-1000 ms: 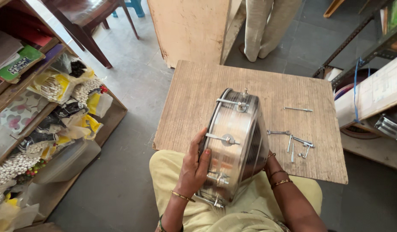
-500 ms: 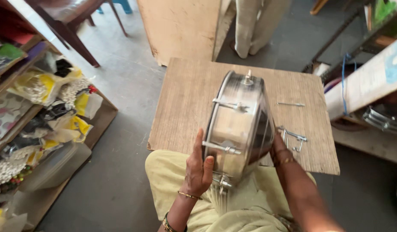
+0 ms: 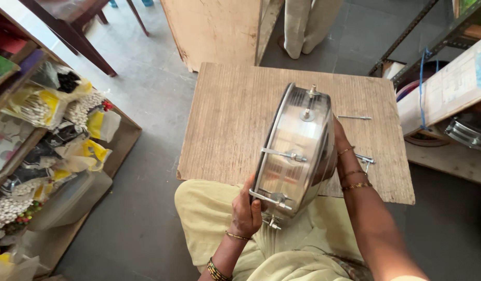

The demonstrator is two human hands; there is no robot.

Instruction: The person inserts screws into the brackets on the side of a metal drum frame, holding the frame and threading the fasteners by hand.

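Both hands are on the drum (image 3: 295, 151), held on edge over the lap at the near edge of the board (image 3: 225, 125); left hand (image 3: 245, 211) is closed on the lower rim, thumb up the shell; right hand (image 3: 340, 140) goes round the far side, its grip hidden, so I cannot tell. Shell looks like polished metal, stiff, probably slick and fairly light; rim and tension rods (image 3: 283, 154) offer the surest hold; loose bolts (image 3: 355, 117) lie beyond on the rough wood.
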